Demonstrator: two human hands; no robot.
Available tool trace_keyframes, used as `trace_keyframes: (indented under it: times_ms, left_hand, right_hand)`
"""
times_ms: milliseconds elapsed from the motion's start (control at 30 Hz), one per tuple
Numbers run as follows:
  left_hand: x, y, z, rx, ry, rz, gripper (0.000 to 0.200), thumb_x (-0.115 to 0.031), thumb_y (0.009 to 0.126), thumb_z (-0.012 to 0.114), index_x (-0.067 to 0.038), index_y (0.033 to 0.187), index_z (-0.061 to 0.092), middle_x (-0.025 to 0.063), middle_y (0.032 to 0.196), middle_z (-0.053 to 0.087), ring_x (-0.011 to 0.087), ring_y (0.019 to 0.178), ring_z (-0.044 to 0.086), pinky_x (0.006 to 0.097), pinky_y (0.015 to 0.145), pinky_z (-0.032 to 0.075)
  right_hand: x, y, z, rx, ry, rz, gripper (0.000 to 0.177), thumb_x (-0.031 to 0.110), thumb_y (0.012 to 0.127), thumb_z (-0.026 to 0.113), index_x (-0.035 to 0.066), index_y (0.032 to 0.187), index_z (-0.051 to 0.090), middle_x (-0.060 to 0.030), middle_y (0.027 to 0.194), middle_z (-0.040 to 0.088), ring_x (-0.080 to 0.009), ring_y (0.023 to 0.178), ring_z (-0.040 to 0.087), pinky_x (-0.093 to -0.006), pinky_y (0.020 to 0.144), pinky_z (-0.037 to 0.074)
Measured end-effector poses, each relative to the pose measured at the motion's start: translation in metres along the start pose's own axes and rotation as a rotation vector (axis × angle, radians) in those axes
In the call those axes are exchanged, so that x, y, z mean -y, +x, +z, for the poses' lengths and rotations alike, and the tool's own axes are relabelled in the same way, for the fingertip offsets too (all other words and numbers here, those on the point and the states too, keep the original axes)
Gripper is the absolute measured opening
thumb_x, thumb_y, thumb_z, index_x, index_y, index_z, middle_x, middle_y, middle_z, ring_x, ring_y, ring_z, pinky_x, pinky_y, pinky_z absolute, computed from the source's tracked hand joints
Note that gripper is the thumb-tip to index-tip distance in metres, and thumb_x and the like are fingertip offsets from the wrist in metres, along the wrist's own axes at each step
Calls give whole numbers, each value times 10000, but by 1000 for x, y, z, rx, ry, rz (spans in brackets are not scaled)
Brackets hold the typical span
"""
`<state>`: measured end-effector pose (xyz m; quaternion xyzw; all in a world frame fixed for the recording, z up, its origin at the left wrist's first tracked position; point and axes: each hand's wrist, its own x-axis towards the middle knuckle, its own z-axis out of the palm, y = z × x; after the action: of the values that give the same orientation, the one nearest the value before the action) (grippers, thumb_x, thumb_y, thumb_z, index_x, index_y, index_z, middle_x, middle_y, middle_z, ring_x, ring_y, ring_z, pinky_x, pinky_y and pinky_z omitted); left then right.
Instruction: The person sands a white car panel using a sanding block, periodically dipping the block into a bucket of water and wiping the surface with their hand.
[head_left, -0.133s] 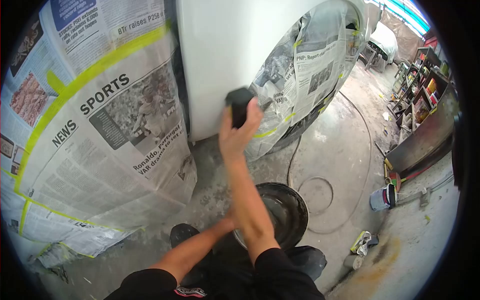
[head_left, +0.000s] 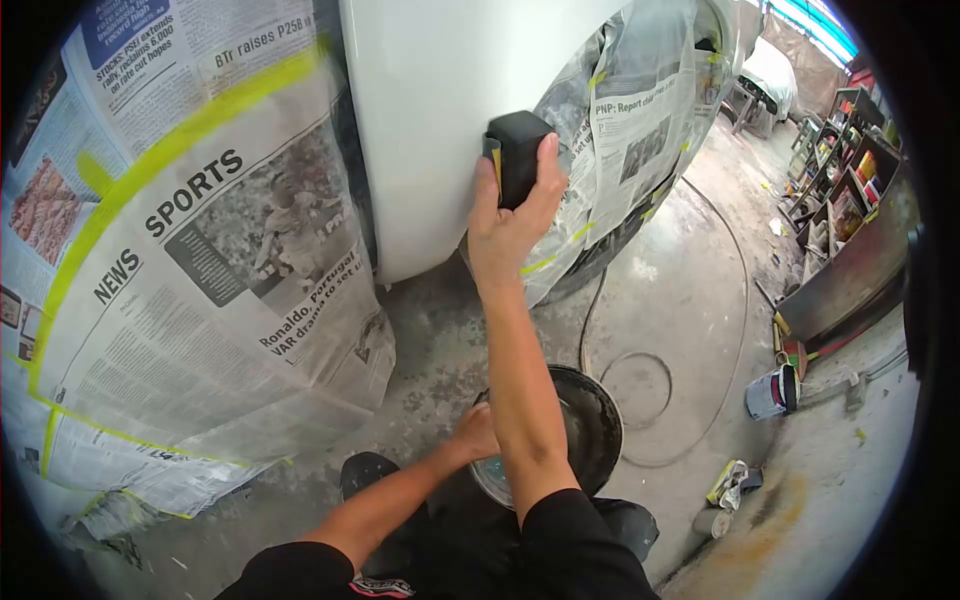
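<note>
My right hand (head_left: pixel 515 235) grips a black sanding block (head_left: pixel 520 155), with a yellowish edge of what looks like sandpaper along its left side. The block is up against the lower white car panel (head_left: pixel 430 140), right by the wheel arch edge. Lower down, my left hand (head_left: pixel 478 432) is over the left side of a round dark basin (head_left: pixel 598 430) on the floor. My right forearm crosses in front of it and hides its fingers. Something bluish shows in the basin just below that hand.
Newspaper masking (head_left: pixel 200 270) with yellow tape covers the car at the left. More newspaper (head_left: pixel 635 120) covers the wheel. A hose (head_left: pixel 743 300) loops over the concrete floor. Along the right wall stand a cluttered shelf (head_left: pixel 845 215), a bucket (head_left: pixel 770 393) and a can (head_left: pixel 712 522).
My right hand has moved the sanding block up and to the right along the panel edge. My left hand has risen slightly and shows more beside my right forearm.
</note>
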<state>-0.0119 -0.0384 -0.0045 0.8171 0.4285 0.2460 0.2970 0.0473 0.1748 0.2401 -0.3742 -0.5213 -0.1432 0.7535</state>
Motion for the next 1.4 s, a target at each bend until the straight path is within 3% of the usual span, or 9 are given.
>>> trace_keyframes:
  times_ms: [133,300,467,567,633,833,933,1167,1400]
  left_hand:
    - [20,16,9,-64,-188,-8,447,-356,840,742,-67,1181,726,155,1258,710,321,1146,668,442,979,515]
    - [8,32,0,-56,-18,9,465,-384,811,786,-64,1145,736,149,1204,729,335,1104,684,450,951,524]
    - [5,27,-4,-181,-90,132,453,-388,818,786,-84,1151,737,120,1184,738,324,1062,696,435,919,526]
    - [8,30,-4,-146,-72,145,443,-387,824,783,-92,1151,736,113,1167,741,327,1055,697,439,927,527]
    - [27,31,12,78,42,51,439,-386,827,784,-103,1159,737,110,1153,741,329,1053,697,443,931,527]
    - [3,34,-5,-206,-115,202,358,-336,829,790,-125,1114,739,65,1016,733,274,971,709,405,839,531]
    - [7,30,-4,26,-22,60,354,-325,828,785,-115,1109,739,85,1015,732,291,984,707,418,849,534]
    - [13,31,4,-168,-15,195,306,-343,834,798,-103,1017,743,52,950,729,270,884,707,392,825,530]
    - [9,26,-2,19,-33,11,310,-318,822,804,-102,1040,764,80,1014,732,293,970,698,410,874,519]
  right_hand:
    - [-17,-77,7,-25,28,-70,633,105,949,761,-85,1473,463,-298,1266,589,-435,1050,589,-536,935,475]
    - [-21,48,9,-21,37,48,656,172,959,728,-42,1514,451,-236,1249,599,-417,1134,539,-510,940,419]
    - [-15,-49,5,-11,27,-122,709,145,909,799,-18,1510,461,-236,1301,603,-407,1172,557,-509,977,415]
    - [-36,-21,12,-42,-19,-103,717,143,908,796,-1,1521,453,-227,1295,604,-397,1154,563,-493,986,411]
    - [-37,33,9,-1,26,-62,704,138,898,794,4,1512,476,-210,1286,601,-384,1133,562,-489,984,409]
    - [-42,-42,6,-13,11,-165,691,154,897,796,20,1505,496,-220,1240,601,-408,1101,563,-497,953,415]
    - [-47,11,7,8,-57,-196,687,71,891,797,-35,1481,461,-252,1328,594,-417,1089,588,-509,952,453]
    - [-39,-31,5,16,96,-167,751,172,873,794,24,1530,463,-221,1267,613,-404,1121,576,-505,976,416]
    - [-54,79,9,-23,86,-54,695,167,914,781,48,1526,476,-225,1295,617,-403,1092,577,-506,976,418]
